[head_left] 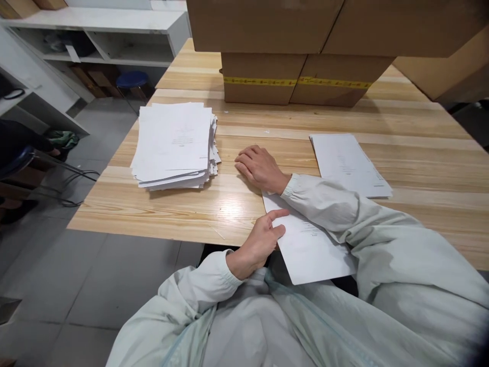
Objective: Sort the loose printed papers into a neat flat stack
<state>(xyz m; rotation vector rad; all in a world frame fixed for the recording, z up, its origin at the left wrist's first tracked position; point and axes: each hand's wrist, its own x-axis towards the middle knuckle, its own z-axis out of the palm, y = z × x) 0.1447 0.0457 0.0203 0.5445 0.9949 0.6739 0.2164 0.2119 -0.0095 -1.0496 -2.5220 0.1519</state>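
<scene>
Head view, left to right, everything placed by the near paper [311, 255]. Well to its left and beyond the bench [171, 209]: white shelving [114, 23] and a blue-topped stool [132, 79]. Left of the paper, well apart, on the bench: a tall stack of printed sheets [171, 137], edges uneven. Your right hand [262, 168] lies just past the paper's far left corner, palm down, fingers loosely bent, gripping nothing. Your left hand [263, 237] is at the paper's left edge, index finger stretched over it, thumb beside; you can't tell whether the curled fingers pinch from below. Well beyond the paper: cardboard boxes [263, 25] two high, yellow tape [260, 81] on the lower ones. Near paper itself: partly under your right sleeve [328, 204], near end overhanging the bench, print too small to read. Right of the paper, farther off: a thin stack [347, 163], slightly fanned.
</scene>
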